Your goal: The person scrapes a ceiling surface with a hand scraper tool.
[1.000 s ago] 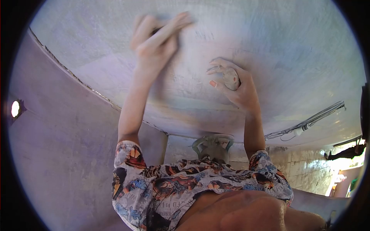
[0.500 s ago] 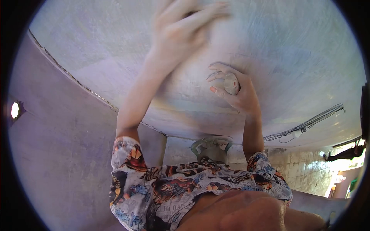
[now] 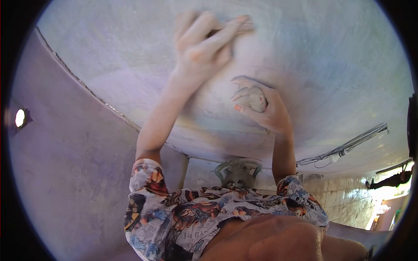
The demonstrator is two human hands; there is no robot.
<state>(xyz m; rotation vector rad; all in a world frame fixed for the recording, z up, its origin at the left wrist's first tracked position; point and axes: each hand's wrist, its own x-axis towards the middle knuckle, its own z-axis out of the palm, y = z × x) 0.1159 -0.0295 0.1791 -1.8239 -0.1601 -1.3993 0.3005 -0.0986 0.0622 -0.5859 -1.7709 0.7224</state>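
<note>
Both my arms reach up to a pale, scratched plaster surface (image 3: 305, 52). My left hand (image 3: 202, 45) is blurred with motion and presses flat against that surface, its fingers closed over a thin dark pad (image 3: 237, 27) that shows only at the fingertips. My right hand (image 3: 267, 115) rests lower and to the right, cupping a small rounded grey lump (image 3: 256, 99) against the plaster, with the fingers curled around it. The sleeves of my patterned shirt (image 3: 209, 209) fill the lower middle.
A purple-grey wall (image 3: 65, 182) meets the plaster along a rough seam (image 3: 87, 89). A small round bright hole (image 3: 18, 118) is in that wall. A bundle of cables (image 3: 348, 147) hangs at the right. A grey-green chair-like shape (image 3: 237, 169) and a tiled wall (image 3: 348, 200) lie beyond.
My left hand has swept from the left across to the right over the plaster and sits a little lower than half a second ago. My right hand with the lump has drifted slightly downward.
</note>
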